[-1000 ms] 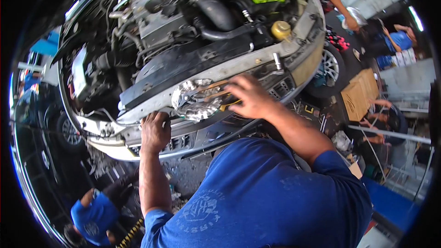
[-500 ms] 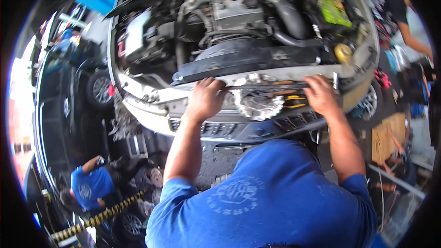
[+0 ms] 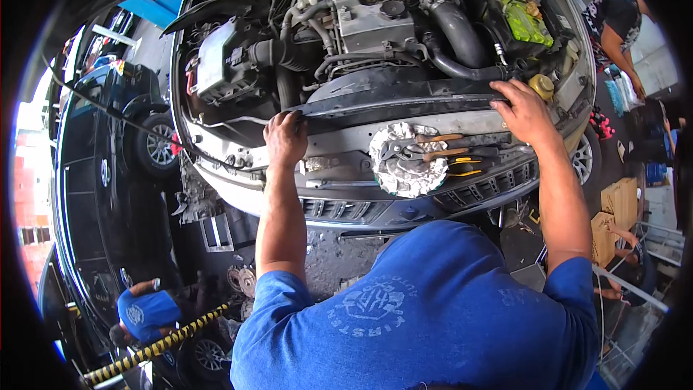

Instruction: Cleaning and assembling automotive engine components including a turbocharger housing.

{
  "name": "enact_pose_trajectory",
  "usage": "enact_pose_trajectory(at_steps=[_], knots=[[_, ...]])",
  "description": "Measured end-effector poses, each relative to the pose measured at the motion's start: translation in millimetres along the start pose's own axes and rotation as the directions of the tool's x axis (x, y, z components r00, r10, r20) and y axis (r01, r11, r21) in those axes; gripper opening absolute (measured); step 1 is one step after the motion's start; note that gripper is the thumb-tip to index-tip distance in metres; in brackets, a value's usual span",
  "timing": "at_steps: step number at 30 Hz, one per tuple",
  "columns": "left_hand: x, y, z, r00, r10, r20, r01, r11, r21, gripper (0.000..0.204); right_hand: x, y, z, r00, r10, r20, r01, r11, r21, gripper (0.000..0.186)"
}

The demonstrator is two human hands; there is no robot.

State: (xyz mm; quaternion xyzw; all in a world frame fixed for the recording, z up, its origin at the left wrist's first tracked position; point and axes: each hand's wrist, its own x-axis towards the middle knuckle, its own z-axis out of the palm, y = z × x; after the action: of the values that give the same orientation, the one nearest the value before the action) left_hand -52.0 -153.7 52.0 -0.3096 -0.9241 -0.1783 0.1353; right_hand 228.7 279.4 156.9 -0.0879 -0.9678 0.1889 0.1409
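Stretched between my hands is a long, narrow black strip (image 3: 397,103), lying along the upper edge at the front of the engine bay. My left hand (image 3: 286,143) is closed round its left end, fingers curled over the top. At the other end, my right hand (image 3: 528,112) pinches the strip between thumb and fingers. Just below the strip, a crumpled white rag (image 3: 408,180) rests on the front of the car. Pliers with brown handles (image 3: 442,153) and a tool with yellow-and-black handles (image 3: 465,166) lie on and beside the rag.
Beyond the strip stand the engine (image 3: 372,25), a black air hose (image 3: 462,32) and a yellow-capped reservoir (image 3: 541,87). A dark vehicle (image 3: 97,173) is parked at left. One person in blue (image 3: 148,310) works at lower left, another (image 3: 621,29) at upper right.
Both hands have moved the black strip forward, from above the rag to the engine bay's front edge. My hands are farther apart, and the tools on the rag are uncovered.
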Motion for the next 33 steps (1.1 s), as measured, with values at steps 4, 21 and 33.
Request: enact_pose_trajectory(at_steps=[4,21,33], knots=[[7,15,4,0.994,0.089,0.058,-0.088,0.996,-0.027,0.038,16,19,16,0.98,0.106,0.17,-0.091,0.991,-0.094,0.045],[0,87,4,0.902,0.137,0.41,-0.202,0.972,0.121,0.085,43,57,48,0.98,0.012,0.197,0.024,0.983,-0.181,0.033],[28,129,-25,0.775,-0.105,0.623,-0.022,0.981,0.194,0.099,46,61,45,0.947,0.017,0.322,0.029,0.99,-0.138,0.038]])
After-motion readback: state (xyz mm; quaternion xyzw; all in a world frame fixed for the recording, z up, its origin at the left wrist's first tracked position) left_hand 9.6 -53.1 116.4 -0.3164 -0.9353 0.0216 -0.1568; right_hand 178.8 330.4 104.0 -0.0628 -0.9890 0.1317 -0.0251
